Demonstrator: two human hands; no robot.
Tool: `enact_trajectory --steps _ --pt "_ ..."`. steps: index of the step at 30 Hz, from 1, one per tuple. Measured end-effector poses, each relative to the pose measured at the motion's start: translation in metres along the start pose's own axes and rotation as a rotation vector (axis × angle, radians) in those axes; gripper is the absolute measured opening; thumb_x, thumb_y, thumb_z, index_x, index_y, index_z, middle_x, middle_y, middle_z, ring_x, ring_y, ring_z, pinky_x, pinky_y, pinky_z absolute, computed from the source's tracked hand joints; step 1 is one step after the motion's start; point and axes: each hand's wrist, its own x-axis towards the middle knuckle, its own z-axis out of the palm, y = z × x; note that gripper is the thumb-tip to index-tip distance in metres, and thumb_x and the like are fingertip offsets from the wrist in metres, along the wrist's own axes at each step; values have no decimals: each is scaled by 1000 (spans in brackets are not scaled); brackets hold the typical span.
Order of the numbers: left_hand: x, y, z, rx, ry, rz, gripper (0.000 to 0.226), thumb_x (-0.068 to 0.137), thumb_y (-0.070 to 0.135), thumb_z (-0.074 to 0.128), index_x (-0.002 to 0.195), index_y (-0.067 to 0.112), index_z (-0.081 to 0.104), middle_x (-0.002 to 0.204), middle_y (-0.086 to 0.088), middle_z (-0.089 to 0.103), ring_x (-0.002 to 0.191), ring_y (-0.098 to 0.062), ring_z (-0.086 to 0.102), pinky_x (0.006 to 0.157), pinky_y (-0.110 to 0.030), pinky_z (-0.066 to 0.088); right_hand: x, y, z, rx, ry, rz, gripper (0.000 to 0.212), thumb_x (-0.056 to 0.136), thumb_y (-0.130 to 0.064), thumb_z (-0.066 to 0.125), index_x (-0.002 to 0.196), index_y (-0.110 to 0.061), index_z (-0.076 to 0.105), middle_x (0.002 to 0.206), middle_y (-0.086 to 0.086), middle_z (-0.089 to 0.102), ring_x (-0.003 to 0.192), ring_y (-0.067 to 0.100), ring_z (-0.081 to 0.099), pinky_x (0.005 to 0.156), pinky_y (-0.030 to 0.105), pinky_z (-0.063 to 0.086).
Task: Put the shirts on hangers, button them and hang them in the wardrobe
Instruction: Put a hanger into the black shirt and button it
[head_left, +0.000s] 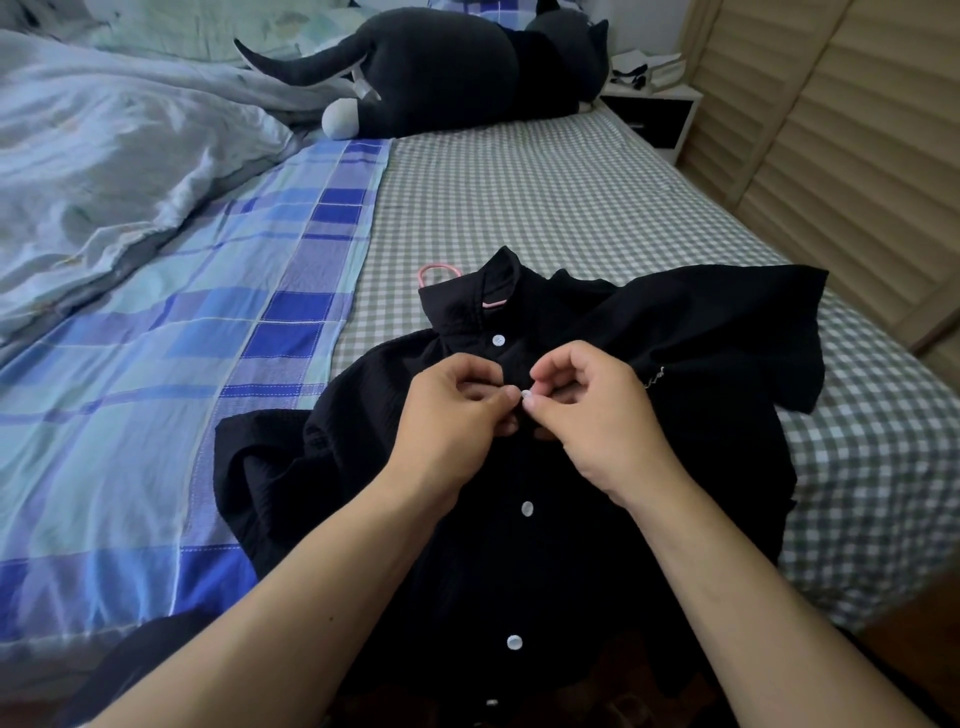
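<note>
Bed (545, 208), checked sheet bare beyond the collar; black shirt (623, 364) on pink hanger (439, 271) at the near edge; left hand (457, 410) and right hand (597, 415) pinch one button (526, 395); crumpled duvet (104, 156) left.

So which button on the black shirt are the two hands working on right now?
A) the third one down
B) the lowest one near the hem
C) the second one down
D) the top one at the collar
C: the left hand and right hand pinch the second button, just below the collar button on the black shirt.
</note>
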Motion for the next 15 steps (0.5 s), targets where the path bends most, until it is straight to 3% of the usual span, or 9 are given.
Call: enact_trajectory --steps 3,5,8,10,12,15 --pt "-1 1 -1 70 15 60 16 88 2 74 95 6 60 72 -11 71 68 -25 72 75 -37 60 0 -3 0 82 -10 56 19 85 -3 76 93 -18 68 81 0 71 76 16 70 68 35 63" --pt "-1 2 -2 187 13 135 18 88 6 75 92 12 58 73 -8 72 72 -25 73 73 -34 57 3 -7 -3 218 -41 189 17 85 3 74 92 -11 67 79 3 69 73 14 69 69 30 62" --pt "2 -2 0 454 57 282 23 88 15 75 83 24 54 73 3 68 68 -8 63 66 -16 47 15 -10 -10 432 -158 446 20 83 9 69 81 -10 63 72 5 65 60 13 61 71 30 59" --pt "2 -4 3 550 69 331 20 91 18 71 83 24 53 72 8 63 70 -7 59 62 -17 46 20 -11 -12 509 -204 562 19 84 9 69 84 -9 63 68 5 63 55 12 57 71 32 60" --pt "5 -5 4 586 -1 343 12 94 17 65 92 25 58 78 10 66 74 -4 61 70 -23 49 23 -9 -11 432 -196 538 18 85 6 72 96 -5 66 73 6 67 55 12 60 67 32 62" --pt "8 -1 -3 576 -73 339 16 96 18 62 107 30 65 89 14 72 82 0 66 82 -25 53 20 -7 -16 -30 -3 218 17 90 -3 67 99 -17 70 78 0 75 59 12 70 66 33 62"
